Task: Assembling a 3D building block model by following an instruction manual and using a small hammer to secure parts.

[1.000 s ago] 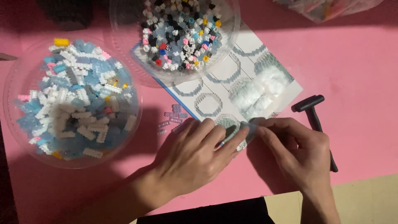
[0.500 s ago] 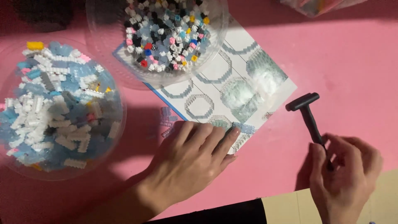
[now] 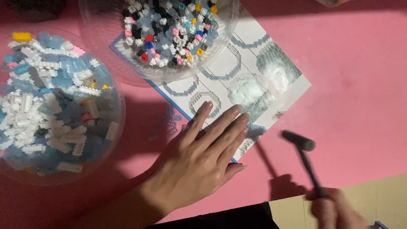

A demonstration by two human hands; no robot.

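Lifting off the pink counter (image 3: 360, 85), the black T-headed tool (image 3: 303, 154) now rides blurred in the closed right grip (image 3: 335, 210), just beside the flat, open left hand (image 3: 199, 161) pinning the instruction sheet (image 3: 254, 76).

1. A pink tabletop (image 3: 360, 85) is carrying everything, with a tan strip showing at its lower right edge.
2. A printed instruction sheet (image 3: 292, 91) is lying flat and tilted on it.
3. A clear bowl of mixed coloured bricks (image 3: 178, 34) is sitting partly on the sheet's upper corner.
4. A second clear bowl of white and blue bricks (image 3: 55, 106) is standing at the left.
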